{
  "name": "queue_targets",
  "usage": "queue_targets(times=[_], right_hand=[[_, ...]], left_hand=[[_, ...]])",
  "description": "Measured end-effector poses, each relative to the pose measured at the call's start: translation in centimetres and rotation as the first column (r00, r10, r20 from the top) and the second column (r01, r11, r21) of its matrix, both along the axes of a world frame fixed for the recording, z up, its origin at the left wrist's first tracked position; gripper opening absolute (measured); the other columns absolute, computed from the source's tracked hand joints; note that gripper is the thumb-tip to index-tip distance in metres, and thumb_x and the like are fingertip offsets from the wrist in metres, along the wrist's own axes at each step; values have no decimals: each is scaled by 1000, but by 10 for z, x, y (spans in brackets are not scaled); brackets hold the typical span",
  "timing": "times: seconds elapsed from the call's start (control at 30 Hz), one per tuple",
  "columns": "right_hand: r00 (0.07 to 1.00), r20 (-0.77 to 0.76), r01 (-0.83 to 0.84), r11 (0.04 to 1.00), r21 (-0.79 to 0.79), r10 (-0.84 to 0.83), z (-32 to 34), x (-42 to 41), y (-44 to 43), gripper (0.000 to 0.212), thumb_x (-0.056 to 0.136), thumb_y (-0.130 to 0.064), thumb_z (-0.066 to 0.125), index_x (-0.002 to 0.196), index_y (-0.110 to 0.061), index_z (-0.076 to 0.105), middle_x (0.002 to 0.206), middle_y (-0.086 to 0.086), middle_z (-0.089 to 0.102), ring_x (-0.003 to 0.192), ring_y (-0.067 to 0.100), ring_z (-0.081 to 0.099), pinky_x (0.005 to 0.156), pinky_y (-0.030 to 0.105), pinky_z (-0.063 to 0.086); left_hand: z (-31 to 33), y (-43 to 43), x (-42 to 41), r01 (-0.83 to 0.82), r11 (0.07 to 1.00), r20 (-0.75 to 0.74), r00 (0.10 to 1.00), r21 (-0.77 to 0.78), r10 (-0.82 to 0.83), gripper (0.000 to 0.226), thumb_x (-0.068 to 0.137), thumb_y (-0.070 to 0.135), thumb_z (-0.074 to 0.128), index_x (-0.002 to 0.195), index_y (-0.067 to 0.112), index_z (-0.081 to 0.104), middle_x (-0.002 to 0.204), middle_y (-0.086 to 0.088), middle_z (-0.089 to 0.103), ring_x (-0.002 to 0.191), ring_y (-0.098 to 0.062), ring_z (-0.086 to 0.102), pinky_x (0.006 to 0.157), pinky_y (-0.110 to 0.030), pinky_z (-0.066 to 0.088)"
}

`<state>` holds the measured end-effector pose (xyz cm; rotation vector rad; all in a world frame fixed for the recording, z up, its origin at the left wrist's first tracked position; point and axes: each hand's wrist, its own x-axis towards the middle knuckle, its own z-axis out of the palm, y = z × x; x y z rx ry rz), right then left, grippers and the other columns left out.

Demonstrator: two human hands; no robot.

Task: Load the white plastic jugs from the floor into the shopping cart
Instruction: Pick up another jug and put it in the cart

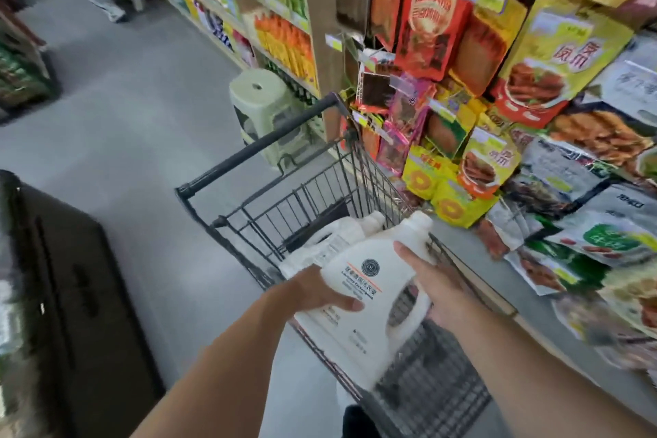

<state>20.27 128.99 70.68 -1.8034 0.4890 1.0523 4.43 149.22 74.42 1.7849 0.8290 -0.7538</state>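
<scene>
Left hand (316, 290) (right (439, 286) too) round jug (359, 327)

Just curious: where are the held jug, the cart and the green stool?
held jug (369, 281): head view, on its front label.
cart (259, 144): head view, on its black handle bar.
green stool (245, 89): head view, on its seat top.

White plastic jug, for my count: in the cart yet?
Not yet: left hand and right hand hold the white plastic jug tilted above the black wire shopping cart.

I am standing in a supermarket: snack packets (544, 57) at two o'clock, stocked shelves (273, 7) at twelve, shopping cart (257, 147) ahead.
</scene>
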Motion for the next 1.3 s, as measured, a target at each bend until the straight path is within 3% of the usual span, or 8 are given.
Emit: queue_targets(times=[0.2, 0.4, 0.47, 0.6, 0.77, 0.87, 1.07, 1.3], right_hand=[[999, -25, 28, 1000, 11, -27, -3, 8, 82, 127, 8, -83, 94, 114, -15, 73, 106, 8, 81, 95, 33, 79, 89, 56, 66], [998, -17, -68, 996, -59, 67, -13, 26, 133, 111, 39, -85, 92, 119, -12, 68, 107, 10, 78, 93, 28, 78, 80, 43, 65], [997, -14, -79, 994, -78, 78, -22, 32, 144, 109, 48, -85, 89, 124, -11, 66, 109, 8, 76, 93, 24, 77, 74, 38, 61], [999, -28, -36, 998, -58, 34, -42, 43, 162, 121, 31, -87, 87, 126, -15, 68, 108, 4, 76, 95, 24, 78, 91, 48, 66], [998, -34, 48, 998, -45, -49, -68, 50, 173, 110, 36, -73, 93, 126, -14, 68, 106, 9, 79, 95, 29, 78, 92, 54, 66], [996, -34, 76, 996, -52, -78, -75, 45, 175, 106, 38, -71, 92, 124, -14, 67, 106, 11, 78, 97, 33, 76, 92, 55, 65], [998, 16, 67, 993, -93, -66, -67, 37, 175, 83, 66, -62, 91, 126, -12, 65, 109, 12, 75, 99, 34, 74, 94, 54, 64], [1000, 9, 0, 998, -59, 0, -48, 36, 165, 72, 69, -46, 90, 128, -13, 65, 114, 12, 75, 100, 36, 75, 88, 58, 66]], left_hand=[[-22, 82, 9, 7, 1000, -20, 1000, 8, -6, 79, 52, 63, 101, 124, 38, 78, 120, 15, 82, 123, -19, 73, 119, -45, 49], [-72, 139, 25, -42, 996, -82, 996, 79, 48, 115, 28, 85, 96, 129, 34, 73, 115, 13, 82, 114, -17, 74, 110, -46, 57], [-80, 148, 32, -29, 997, -73, 997, 69, 34, 108, 32, 82, 98, 124, 31, 76, 111, 11, 84, 111, -16, 76, 108, -45, 59], [-92, 158, 42, -35, 996, -62, 997, 82, 40, 101, 37, 82, 96, 121, 29, 76, 107, 8, 84, 104, -16, 77, 103, -45, 61], [-101, 155, 48, -164, 967, -117, 975, 193, 189, 118, 48, 84, 91, 132, 12, 49, 118, -4, 71, 109, -27, 71, 88, -42, 61], [-109, 149, 43, -231, 952, -102, 962, 203, 255, 132, 35, 101, 79, 131, 12, 59, 111, -4, 75, 101, -24, 75, 90, -44, 66], [-101, 132, 44, -230, 926, -127, 952, 298, 278, 106, 71, 84, 78, 143, 13, 48, 120, -4, 67, 108, -25, 70, 83, -37, 61], [-78, 129, 48, -173, 918, -176, 952, 357, 249, 109, 79, 78, 78, 158, 13, 38, 148, -16, 57, 136, -36, 58, 111, -51, 55]])
